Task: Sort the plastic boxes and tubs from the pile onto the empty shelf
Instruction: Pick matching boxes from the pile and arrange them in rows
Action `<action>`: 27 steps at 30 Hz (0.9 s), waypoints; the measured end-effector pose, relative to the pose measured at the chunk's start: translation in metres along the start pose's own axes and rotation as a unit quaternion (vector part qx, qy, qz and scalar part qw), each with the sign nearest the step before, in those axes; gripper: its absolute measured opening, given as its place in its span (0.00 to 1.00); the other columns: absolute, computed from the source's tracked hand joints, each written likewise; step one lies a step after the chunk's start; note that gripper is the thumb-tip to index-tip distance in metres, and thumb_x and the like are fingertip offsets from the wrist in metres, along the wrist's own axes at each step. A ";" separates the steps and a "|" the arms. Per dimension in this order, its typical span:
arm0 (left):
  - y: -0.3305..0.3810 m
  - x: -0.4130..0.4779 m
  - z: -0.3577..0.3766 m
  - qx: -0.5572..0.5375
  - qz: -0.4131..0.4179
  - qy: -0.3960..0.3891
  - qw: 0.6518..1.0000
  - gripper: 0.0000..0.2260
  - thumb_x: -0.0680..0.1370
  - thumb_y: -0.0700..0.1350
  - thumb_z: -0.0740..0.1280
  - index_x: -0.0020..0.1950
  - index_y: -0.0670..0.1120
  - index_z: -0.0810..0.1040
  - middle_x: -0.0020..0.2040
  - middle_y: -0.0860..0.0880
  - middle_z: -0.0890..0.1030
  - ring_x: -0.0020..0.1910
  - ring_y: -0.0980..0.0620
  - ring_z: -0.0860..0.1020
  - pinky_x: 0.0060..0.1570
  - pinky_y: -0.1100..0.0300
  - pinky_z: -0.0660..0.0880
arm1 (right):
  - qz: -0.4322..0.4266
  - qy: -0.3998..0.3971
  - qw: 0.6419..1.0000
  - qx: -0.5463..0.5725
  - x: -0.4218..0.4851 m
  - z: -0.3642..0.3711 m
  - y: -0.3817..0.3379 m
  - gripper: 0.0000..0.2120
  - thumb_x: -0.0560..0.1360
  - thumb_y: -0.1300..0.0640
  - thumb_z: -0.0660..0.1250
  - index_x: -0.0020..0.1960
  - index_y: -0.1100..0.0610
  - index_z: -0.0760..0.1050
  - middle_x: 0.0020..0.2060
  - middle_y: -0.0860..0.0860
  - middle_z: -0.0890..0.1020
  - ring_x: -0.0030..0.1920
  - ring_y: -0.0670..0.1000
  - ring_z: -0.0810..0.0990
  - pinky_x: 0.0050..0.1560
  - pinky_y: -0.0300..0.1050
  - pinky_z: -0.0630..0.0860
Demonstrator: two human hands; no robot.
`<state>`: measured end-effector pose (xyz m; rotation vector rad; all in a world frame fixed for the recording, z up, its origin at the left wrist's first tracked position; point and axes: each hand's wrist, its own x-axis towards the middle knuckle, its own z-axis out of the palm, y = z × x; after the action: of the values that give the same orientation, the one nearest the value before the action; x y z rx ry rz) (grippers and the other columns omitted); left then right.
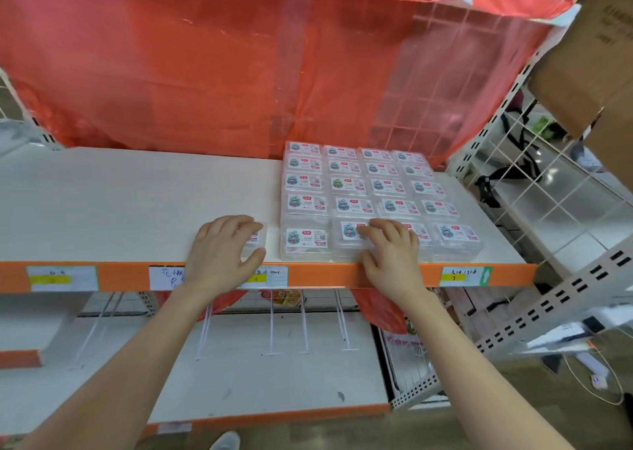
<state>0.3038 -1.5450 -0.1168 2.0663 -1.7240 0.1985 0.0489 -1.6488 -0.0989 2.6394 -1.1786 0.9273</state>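
Several clear plastic boxes with printed labels stand in neat rows (368, 189) on the right half of the white shelf (137, 192). My left hand (224, 247) grips a single clear box (256, 238) set down at the shelf's front edge, just left of the rows, with the thumb along its front. My right hand (388, 247) lies on top of the front-row boxes (346, 240), fingers curled over the lids and thumb on their front face.
An orange price rail (325, 275) with paper tags runs along the shelf front. Red plastic sheeting (205, 55) hangs behind. A cardboard box (589, 55) juts in at upper right above a wire grid side panel (548, 189). A lower shelf (239, 364) lies beneath.
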 end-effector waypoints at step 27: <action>0.006 0.007 -0.021 -0.069 -0.067 -0.113 0.989 0.25 0.76 0.53 0.64 0.72 0.48 0.65 0.69 0.43 0.65 0.69 0.44 0.58 0.66 0.51 0.60 | 0.036 -0.001 0.999 0.015 -0.006 0.014 0.004 0.18 0.73 0.49 0.54 0.53 0.56 0.77 0.54 0.55 0.78 0.55 0.53 0.66 0.55 0.51 0.55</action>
<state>0.3025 -1.5431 -0.0944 2.1591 -1.6631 -0.1982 0.0504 -1.6523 -0.1141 2.6366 -1.2770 0.9624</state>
